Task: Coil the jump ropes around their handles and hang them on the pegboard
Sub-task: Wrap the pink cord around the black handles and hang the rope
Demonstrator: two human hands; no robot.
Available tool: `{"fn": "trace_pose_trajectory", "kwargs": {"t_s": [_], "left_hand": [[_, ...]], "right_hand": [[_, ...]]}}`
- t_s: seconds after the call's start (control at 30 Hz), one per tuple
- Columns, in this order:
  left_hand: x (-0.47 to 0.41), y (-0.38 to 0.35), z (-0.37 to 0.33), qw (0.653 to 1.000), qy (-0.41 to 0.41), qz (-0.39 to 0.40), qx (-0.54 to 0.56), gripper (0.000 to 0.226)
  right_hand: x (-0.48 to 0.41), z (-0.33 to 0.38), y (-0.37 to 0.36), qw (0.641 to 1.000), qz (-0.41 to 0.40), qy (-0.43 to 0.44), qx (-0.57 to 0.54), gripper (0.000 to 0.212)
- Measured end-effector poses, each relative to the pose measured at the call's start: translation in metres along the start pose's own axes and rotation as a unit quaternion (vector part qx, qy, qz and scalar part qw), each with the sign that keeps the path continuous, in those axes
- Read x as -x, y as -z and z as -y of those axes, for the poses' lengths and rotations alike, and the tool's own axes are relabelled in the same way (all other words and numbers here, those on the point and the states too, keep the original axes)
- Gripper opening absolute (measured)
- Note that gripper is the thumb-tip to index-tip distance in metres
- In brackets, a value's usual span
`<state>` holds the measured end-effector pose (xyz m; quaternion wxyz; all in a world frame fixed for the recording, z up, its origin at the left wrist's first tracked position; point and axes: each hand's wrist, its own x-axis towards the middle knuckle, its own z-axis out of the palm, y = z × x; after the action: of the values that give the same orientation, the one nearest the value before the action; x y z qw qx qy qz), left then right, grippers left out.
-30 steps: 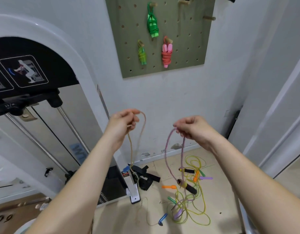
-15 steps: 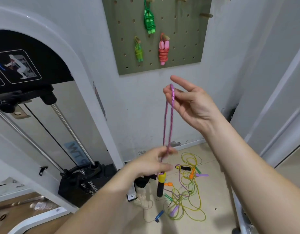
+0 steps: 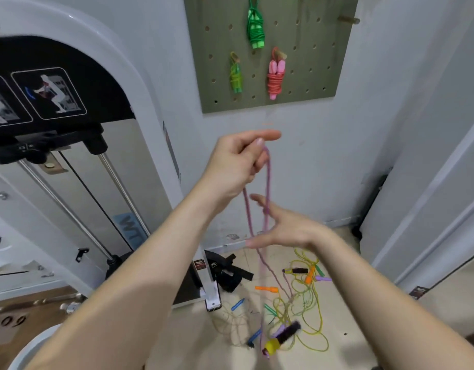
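Note:
My left hand is raised in front of the wall and pinches the top of a doubled purple jump rope. The two strands hang down past my right hand, which is lower, fingers straight and spread, with one strand running between thumb and fingers. The rope's black and yellow handle dangles blurred near the floor. The green pegboard above holds three coiled ropes: a green one, a lime one and a pink one. A wooden peg at its upper right is bare.
A tangle of ropes lies on the beige floor: yellow-green cord, orange, blue and purple handles, a thin beige rope. Black straps lie beside a white gym machine on the left. A white door frame stands at the right.
The hands swapped heights: my left hand rose and took the top of the purple loop, while my right hand let go of it, dropped and opened. The handle swung lower.

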<state>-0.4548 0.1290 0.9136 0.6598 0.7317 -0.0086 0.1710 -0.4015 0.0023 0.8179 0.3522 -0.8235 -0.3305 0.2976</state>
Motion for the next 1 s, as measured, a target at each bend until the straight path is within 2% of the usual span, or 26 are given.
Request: {"fn": "trace_pose_trajectory", "kwargs": {"t_s": [0.07, 0.13, 0.17, 0.2, 0.23, 0.27, 0.33, 0.37, 0.4, 0.43, 0.5, 0.53, 0.6, 0.63, 0.7, 0.73, 0.8, 0.83, 0.9, 0.93, 1.0], "left_hand": [[-0.006, -0.009, -0.010, 0.998, -0.021, 0.017, 0.049, 0.029], [-0.015, -0.008, -0.027, 0.994, -0.060, 0.014, 0.093, 0.030], [-0.021, -0.004, -0.036, 0.992, -0.076, 0.005, 0.101, 0.031], [-0.027, 0.002, -0.043, 0.992, -0.090, -0.006, 0.089, 0.032], [-0.034, 0.009, -0.046, 0.994, -0.101, -0.016, 0.044, 0.032], [-0.040, 0.015, -0.044, 0.994, -0.102, -0.025, -0.043, 0.031], [-0.044, 0.027, -0.022, 0.965, -0.048, -0.025, -0.257, 0.039], [-0.039, 0.032, -0.003, 0.956, -0.003, -0.033, -0.292, 0.047], [-0.026, 0.033, 0.015, 0.967, 0.038, -0.045, -0.247, 0.053], [-0.010, 0.030, 0.032, 0.986, 0.072, -0.067, -0.133, 0.054], [0.025, 0.018, 0.062, 0.981, 0.134, -0.115, 0.085, 0.050], [0.042, 0.013, 0.077, 0.973, 0.148, -0.119, 0.128, 0.051], [0.073, 0.002, 0.097, 0.973, 0.173, -0.082, 0.128, 0.062], [0.085, 0.000, 0.102, 0.979, 0.178, -0.046, 0.087, 0.070], [0.099, -0.003, 0.108, 0.984, 0.161, 0.020, -0.069, 0.081], [0.101, -0.003, 0.107, 0.975, 0.145, 0.025, -0.165, 0.082], [0.102, -0.003, 0.091, 0.947, 0.096, -0.021, -0.305, 0.086], [0.101, -0.003, 0.082, 0.944, 0.039, -0.070, -0.320, 0.085], [0.096, -0.001, 0.072, 0.955, -0.066, -0.128, -0.259, 0.070], [0.090, -0.001, 0.068, 0.968, -0.070, -0.110, -0.216, 0.057], [0.081, -0.008, 0.065, 0.993, -0.001, -0.002, -0.120, 0.029]], "right_hand": [[-0.010, -0.004, -0.032, 0.988, 0.014, 0.044, -0.149, 0.070], [-0.019, -0.015, -0.061, 0.987, -0.023, 0.026, -0.156, 0.017], [-0.020, -0.022, -0.070, 0.985, -0.039, 0.012, -0.165, 0.021], [-0.020, -0.028, -0.076, 0.980, -0.063, -0.010, -0.186, 0.038], [-0.019, -0.030, -0.078, 0.965, -0.090, -0.041, -0.242, 0.045], [-0.017, -0.028, -0.077, 0.941, -0.123, -0.068, -0.309, 0.045], [-0.015, -0.017, -0.064, 0.880, -0.154, -0.077, -0.443, 0.038], [-0.014, -0.009, -0.053, 0.846, -0.153, -0.074, -0.505, 0.035], [-0.015, -0.001, -0.041, 0.813, -0.140, -0.066, -0.562, 0.032], [-0.016, 0.009, -0.028, 0.777, -0.117, -0.060, -0.615, 0.031], [-0.015, 0.031, -0.005, 0.713, -0.067, -0.038, -0.697, 0.028], [-0.016, 0.039, 0.003, 0.693, -0.048, -0.019, -0.719, 0.028], [-0.016, 0.055, 0.017, 0.664, -0.033, 0.011, -0.747, 0.030], [-0.016, 0.063, 0.022, 0.647, -0.033, 0.022, -0.761, 0.030], [-0.015, 0.078, 0.030, 0.618, -0.040, 0.035, -0.784, 0.027], [-0.015, 0.085, 0.032, 0.609, -0.046, 0.040, -0.791, 0.025], [-0.012, 0.095, 0.036, 0.604, -0.058, 0.048, -0.793, 0.024], [-0.009, 0.100, 0.036, 0.606, -0.061, 0.055, -0.791, 0.024], [-0.002, 0.110, 0.036, 0.600, -0.048, 0.072, -0.795, 0.026], [0.000, 0.115, 0.037, 0.590, -0.039, 0.082, -0.802, 0.027], [0.002, 0.125, 0.037, 0.571, -0.039, 0.096, -0.815, 0.027]]}}
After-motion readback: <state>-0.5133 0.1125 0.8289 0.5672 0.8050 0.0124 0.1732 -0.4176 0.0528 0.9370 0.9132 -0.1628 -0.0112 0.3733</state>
